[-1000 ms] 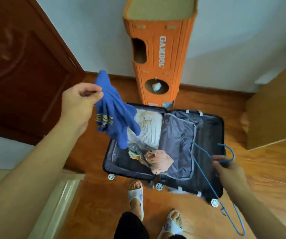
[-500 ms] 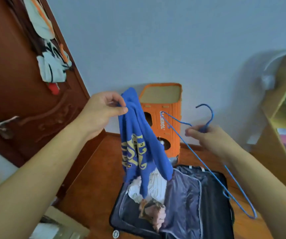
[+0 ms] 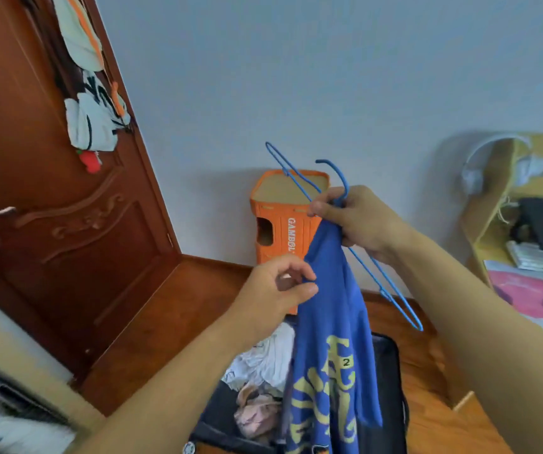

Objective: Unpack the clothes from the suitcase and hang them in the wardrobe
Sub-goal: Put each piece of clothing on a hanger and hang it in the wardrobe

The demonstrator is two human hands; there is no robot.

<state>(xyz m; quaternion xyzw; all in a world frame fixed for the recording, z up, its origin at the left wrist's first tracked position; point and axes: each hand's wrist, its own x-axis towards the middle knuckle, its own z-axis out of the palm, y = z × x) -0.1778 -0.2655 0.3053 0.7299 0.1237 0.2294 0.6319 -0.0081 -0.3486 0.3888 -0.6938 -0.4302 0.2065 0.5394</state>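
Note:
A blue shirt with a yellow print hangs in front of me. My right hand grips its top together with a blue wire hanger, whose hook rises above my fingers. My left hand pinches the shirt's left edge a little lower. Below lies the open dark suitcase on the floor, with white and pink clothes still in it.
An orange cardboard tower marked GAMBOL stands against the wall behind the suitcase. A brown wooden door with clothes hung on it is at the left. A yellow shelf unit holds items at the right.
The shirt's top has passed from my left hand to my right hand, which also keeps the hanger. My left hand dropped lower on the shirt's edge.

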